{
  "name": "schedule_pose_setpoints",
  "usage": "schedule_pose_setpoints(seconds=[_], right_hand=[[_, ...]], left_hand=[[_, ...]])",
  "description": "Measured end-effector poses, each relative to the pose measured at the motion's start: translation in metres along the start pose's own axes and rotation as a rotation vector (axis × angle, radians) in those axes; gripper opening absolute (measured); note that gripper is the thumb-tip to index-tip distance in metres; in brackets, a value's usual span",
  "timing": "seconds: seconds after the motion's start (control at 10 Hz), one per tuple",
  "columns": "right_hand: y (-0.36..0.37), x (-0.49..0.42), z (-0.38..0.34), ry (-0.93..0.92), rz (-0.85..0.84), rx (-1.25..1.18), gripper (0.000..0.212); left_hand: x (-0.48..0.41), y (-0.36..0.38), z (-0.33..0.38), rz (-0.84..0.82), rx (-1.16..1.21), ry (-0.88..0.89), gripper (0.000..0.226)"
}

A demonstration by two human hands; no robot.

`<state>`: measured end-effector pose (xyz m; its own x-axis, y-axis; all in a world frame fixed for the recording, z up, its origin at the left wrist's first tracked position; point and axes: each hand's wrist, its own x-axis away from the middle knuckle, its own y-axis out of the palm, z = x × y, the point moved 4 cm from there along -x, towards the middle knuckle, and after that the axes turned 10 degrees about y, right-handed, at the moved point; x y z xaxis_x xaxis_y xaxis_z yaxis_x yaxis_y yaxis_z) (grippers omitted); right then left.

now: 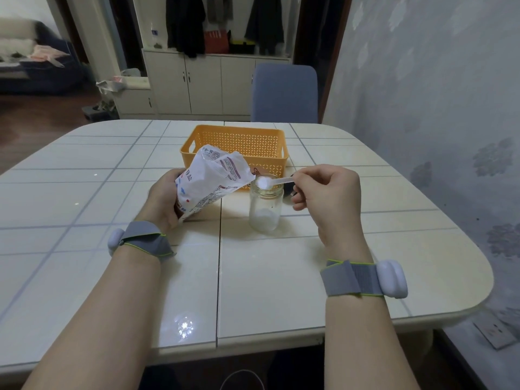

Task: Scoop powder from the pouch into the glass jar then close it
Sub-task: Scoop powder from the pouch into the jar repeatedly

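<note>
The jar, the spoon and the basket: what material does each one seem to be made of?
The jar looks like clear, smooth glass: the white powder at its bottom shows through the wall. The spoon is probably white plastic, thin and matte. The basket seems to be moulded orange plastic, with rows of small holes in its walls.

The table (253, 277) is big and white, with square tiles, thin grey lines and round corners. A straight seam runs down its middle. An orange basket (239, 142) with little holes sits on the far part. Just in front of it a glass jar (264, 209) stands upright, open at the top, with some white powder (265, 218) at the bottom. A small dark thing (287, 191) lies beside the jar, mostly hidden.
</note>
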<state>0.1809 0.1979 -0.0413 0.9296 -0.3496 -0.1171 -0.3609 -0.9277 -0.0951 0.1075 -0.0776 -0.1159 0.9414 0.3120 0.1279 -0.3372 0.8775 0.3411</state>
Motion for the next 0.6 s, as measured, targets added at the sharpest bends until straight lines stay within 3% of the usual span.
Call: schedule_pose_setpoints(seconds=[0.3, 0.4, 0.5, 0.6], right_hand=[[0.003, 0.006, -0.007, -0.175, 0.008, 0.159, 0.012], [0.005, 0.006, -0.005, -0.184, 0.002, 0.173, 0.010], [0.003, 0.005, -0.001, -0.154, 0.028, 0.138, 0.011], [0.004, -0.003, 0.003, -0.118, 0.029, 0.133, 0.011]], left_hand=[[-0.005, -0.009, 0.000, 0.021, -0.110, 0.044, 0.025], [-0.004, -0.008, 0.000, 0.049, -0.108, 0.047, 0.026], [-0.012, -0.003, -0.008, 0.019, -0.018, -0.011, 0.052], [-0.013, -0.004, -0.007, 0.015, -0.050, 0.013, 0.042]])
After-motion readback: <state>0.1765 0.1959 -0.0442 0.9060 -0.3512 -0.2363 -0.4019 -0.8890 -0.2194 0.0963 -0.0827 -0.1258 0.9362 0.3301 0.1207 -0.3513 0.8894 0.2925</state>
